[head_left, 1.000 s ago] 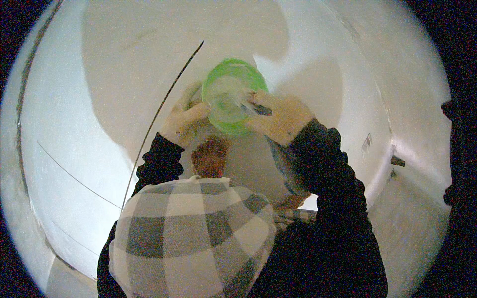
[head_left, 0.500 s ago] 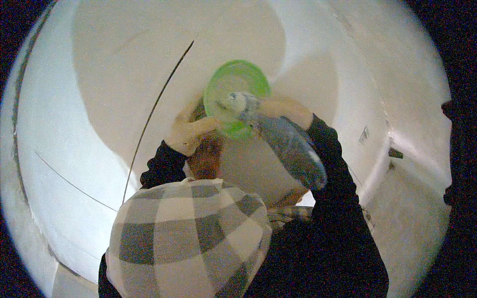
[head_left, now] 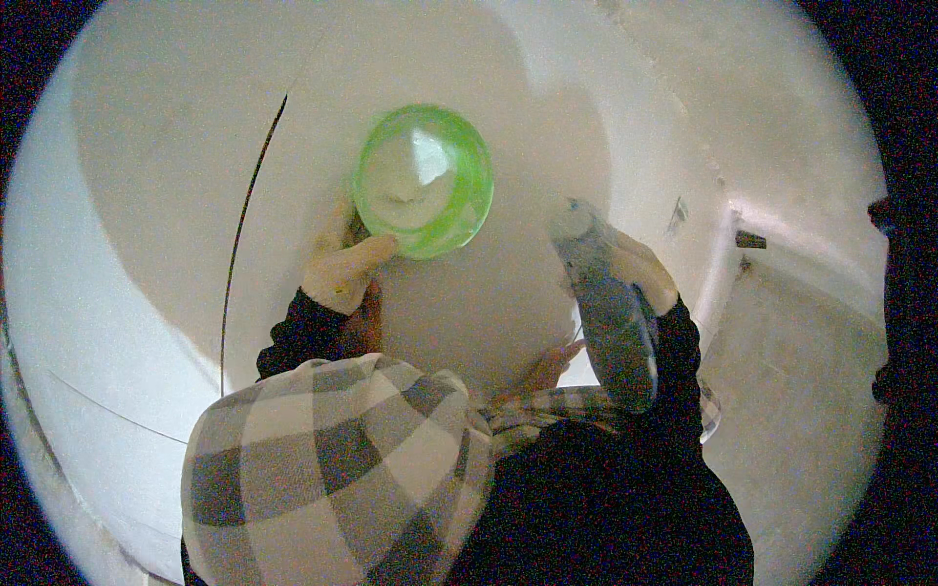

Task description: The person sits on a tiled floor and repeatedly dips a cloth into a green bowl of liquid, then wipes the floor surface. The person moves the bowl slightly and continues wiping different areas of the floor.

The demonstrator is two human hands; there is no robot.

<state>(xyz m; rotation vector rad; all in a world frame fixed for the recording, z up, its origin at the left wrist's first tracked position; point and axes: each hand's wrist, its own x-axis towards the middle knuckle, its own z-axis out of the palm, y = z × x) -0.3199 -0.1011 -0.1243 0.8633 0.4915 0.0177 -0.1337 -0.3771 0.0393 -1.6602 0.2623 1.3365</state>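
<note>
My left hand grips the near left side of a round green bowl, its thumb on the rim. A pale patch with a bright reflection shows inside the bowl. Over to the right, my right hand is wrapped round the neck of a dark, bluish-grey bottle. The bottle lies along my right forearm, its pale round end pointing away from me and its wide body toward me. Bowl and bottle are apart.
A pale surface with a large shadow lies beneath my hands, crossed on the left by a dark crack. Checked cloth fills the lower middle. To the right stands a whitish ledge with a small dark block.
My right hand and the bottle have moved away from the bowl to the right. The bowl, still in my left hand, sits slightly further left, and its inside is now uncovered.
</note>
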